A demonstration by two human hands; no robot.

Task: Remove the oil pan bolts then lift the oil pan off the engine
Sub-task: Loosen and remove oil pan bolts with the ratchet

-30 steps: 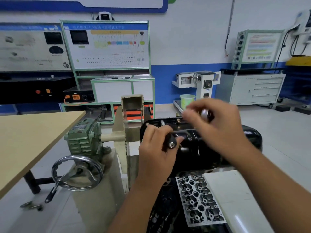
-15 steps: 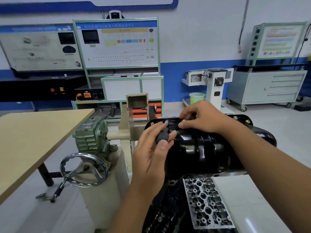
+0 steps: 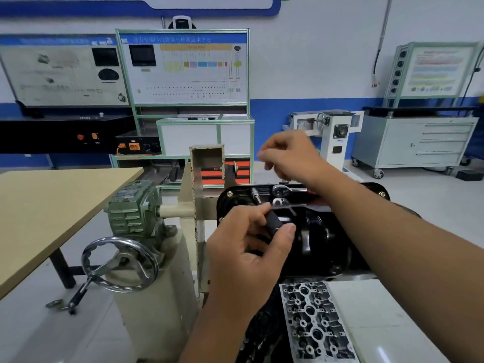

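Sitting on the engine stand: oil pan, black, flange bolts still in.
Right hand: lifted off the pan since a moment ago, fingers curled, blurred; cannot tell what it pinches.
Left hand: grip clamped on driver handle.
Ratchet: lying on the pan; more bolts remain.

Head view, facing forward-down, close over engine stand

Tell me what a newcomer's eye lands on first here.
Two bare hands at centre: the left hand grips a black tool handle over the glossy black oil pan, while the right hand hovers blurred above a ratchet lying on the pan. At lower left, a steel handwheel stands out.
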